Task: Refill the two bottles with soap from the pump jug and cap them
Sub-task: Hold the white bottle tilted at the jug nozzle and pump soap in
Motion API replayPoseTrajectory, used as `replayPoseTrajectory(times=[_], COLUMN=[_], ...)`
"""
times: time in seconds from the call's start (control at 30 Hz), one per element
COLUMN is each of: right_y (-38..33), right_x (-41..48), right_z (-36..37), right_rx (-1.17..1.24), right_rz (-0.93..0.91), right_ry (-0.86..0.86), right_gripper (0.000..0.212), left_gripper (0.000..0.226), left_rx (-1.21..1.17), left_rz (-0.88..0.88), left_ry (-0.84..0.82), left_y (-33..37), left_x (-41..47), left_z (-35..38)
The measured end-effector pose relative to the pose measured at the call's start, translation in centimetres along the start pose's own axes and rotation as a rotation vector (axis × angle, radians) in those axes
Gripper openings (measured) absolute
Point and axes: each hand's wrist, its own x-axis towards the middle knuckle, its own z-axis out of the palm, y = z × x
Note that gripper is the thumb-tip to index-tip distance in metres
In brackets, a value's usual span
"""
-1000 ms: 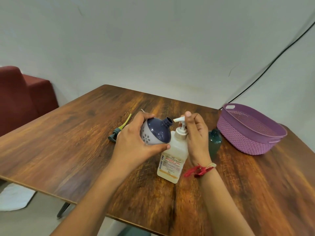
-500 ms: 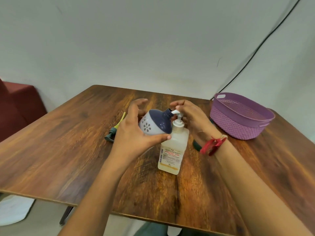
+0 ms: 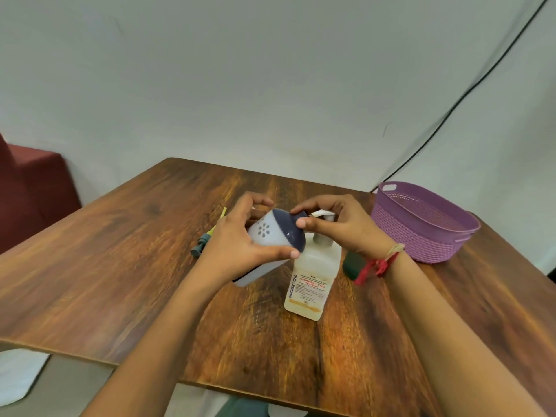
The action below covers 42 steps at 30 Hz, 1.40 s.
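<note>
Bottles in view: two. The white-and-navy bottle (image 3: 270,233) is up off the counter (image 3: 120,266) and tilted, with the left grip (image 3: 237,251) wrapped round its body. The right grip (image 3: 343,230) pinches its neck, right against the spout of the one pump jug (image 3: 313,275), which stands upright. The dark green bottle (image 3: 352,263) sits mostly hidden behind the right wrist. One purple basket (image 3: 421,236) is off right, and one loose pump top (image 3: 204,242) lies behind the left grip.
</note>
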Motion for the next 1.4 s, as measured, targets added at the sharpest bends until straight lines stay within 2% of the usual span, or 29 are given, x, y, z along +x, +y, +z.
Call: replayPoseTrajectory(times=[0.1, 0.23, 0.3, 0.4, 0.47, 0.57, 0.63, 0.7, 0.77, 0.87, 0.9, 0.97, 1.03, 1.1, 1.2, 1.33, 1.4], right_y=[0.2, 0.6, 0.6, 0.4, 0.4, 0.4, 0.4, 0.5, 0.5, -0.1, -0.5, -1.4, -2.5, -3.3, -3.6, -2.5, -1.5], right_x=[0.1, -0.2, -0.4, -0.4, -0.3, -0.3, -0.4, -0.5, -0.5, -0.3, 0.0, 0.9, 2.3, 3.9, 5.8, 6.2, 5.7], right_z=[0.2, 0.3, 0.3, 0.4, 0.4, 0.3, 0.3, 0.2, -0.2, -1.3, -1.6, -2.4, -3.0, -3.2, -3.0, -1.8, -1.2], right_rx=[0.009, 0.106, 0.095, 0.112, 0.131, 0.142, 0.161, 0.173, 0.137, 0.144, 0.171, 0.185, 0.034, -0.122, -0.231, -0.185, -0.233], right_rz=[-0.014, -0.011, -0.024, -0.035, -0.039, -0.038, -0.035, -0.027, 0.003, 0.065, 0.091, 0.156, 0.214, 0.260, 0.335, 0.508, 0.530], right_ry=[0.030, 0.061, 0.061, 0.060, 0.065, 0.063, 0.054, 0.049, 0.019, -0.078, -0.054, 0.074, 0.142, 0.090, 0.024, -0.071, -0.116], right_gripper=[0.014, 0.015, 0.015, 0.017, 0.019, 0.019, 0.020, 0.020, 0.017, 0.018, 0.022, 0.035, 0.042, 0.044, 0.042, 0.041, 0.039], left_gripper=[0.083, 0.081, 0.081, 0.086, 0.099, 0.109, 0.102, 0.079, 0.070, 0.090, 0.090, 0.076, 0.062, 0.056, 0.053, 0.050, 0.048], left_rx=[-0.034, -0.168, -0.324, -0.692, -0.888, -1.037, -1.128, -1.190, -1.190, -1.101, -1.065, -1.016, -0.987, -0.973, -0.939, -0.922, -0.919], left_rz=[-0.020, -0.094, -0.175, -0.324, -0.431, -0.514, -0.549, -0.602, -0.623, -0.552, -0.537, -0.525, -0.524, -0.524, -0.524, -0.536, -0.540], left_ry=[-0.005, 0.121, 0.187, 0.234, 0.198, 0.135, 0.143, 0.195, 0.230, 0.223, 0.225, 0.233, 0.227, 0.226, 0.220, 0.210, 0.201], left_y=[-0.6, -1.9, -2.7, -3.5, -3.5, -3.1, -2.3, -1.6, -1.2, -1.2, -1.1, -0.9, -0.5, -0.3, 0.0, 0.3, 0.3], left_x=[-0.1, -1.2, -2.1, -3.8, -4.8, -5.6, -5.7, -5.7, -5.7, -5.4, -5.3, -4.8, -4.3, -4.1, -4.2, -4.1, -4.0], left_z=[-0.2, -0.9, -1.1, -0.4, 0.5, 2.0, 3.1, 4.0, 4.2, 3.5, 3.1, 2.7, 2.5, 2.4, 2.3, 2.4, 2.3])
